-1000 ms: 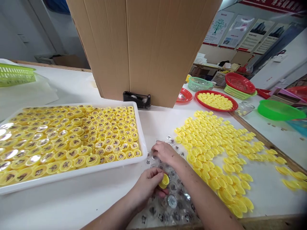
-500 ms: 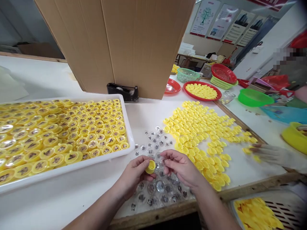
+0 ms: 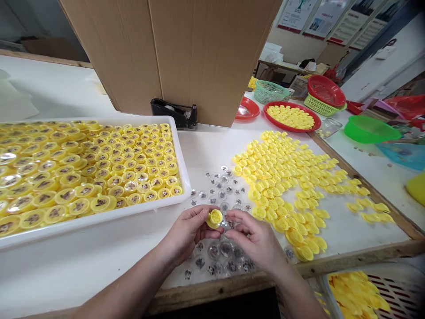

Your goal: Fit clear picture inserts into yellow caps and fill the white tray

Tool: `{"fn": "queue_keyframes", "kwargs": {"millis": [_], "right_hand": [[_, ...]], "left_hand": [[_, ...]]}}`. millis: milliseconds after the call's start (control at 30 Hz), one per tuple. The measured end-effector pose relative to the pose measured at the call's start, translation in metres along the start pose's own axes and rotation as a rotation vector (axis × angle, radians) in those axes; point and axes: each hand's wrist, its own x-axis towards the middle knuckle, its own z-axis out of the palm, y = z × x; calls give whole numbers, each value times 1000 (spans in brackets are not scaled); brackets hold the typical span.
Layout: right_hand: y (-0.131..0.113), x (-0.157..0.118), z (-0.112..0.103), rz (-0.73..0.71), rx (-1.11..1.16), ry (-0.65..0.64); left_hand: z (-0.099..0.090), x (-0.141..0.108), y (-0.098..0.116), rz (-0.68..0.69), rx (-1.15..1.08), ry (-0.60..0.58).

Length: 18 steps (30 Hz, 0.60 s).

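Note:
My left hand is closed on a small round yellow plastic piece, its hollow side facing up. Just right of it, my right hand has its fingers curled, thumb and forefinger close to the piece. Whatever lies between those fingertips is too small to make out. Beneath both hands, clear discs with little animal pictures are scattered over the white table. To the right spreads a heap of loose yellow pieces.
On the left, a white tray holds rows of yellow pieces with picture faces. Behind stand a black tape dispenser and a tall cardboard box. A red plate bears more yellow pieces. A wooden strip edges the table.
My view has shifted slightly down and right. The right hand's fingers have come nearer the yellow piece. A co-worker's gloved hand at the right has left the view, leaving several yellow pieces there.

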Motion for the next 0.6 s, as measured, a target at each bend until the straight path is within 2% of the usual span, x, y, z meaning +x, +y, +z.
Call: {"fn": "queue_keyframes", "kwargs": {"millis": [67,267,467,600], "right_hand": [[0,-1,-5,-12,-33,33],[0,-2,-15,-216,-84,75],[-11,0,-14,-106,-86,99],[-20,7,-11,-287,-165,15]], "left_hand": [[0,0,1,-3,-7,14],[0,-2,1,-38,-40,-10],[1,-3,-4,-84,-27,-76],[1,-3,-6,-81,-30,-143]]}}
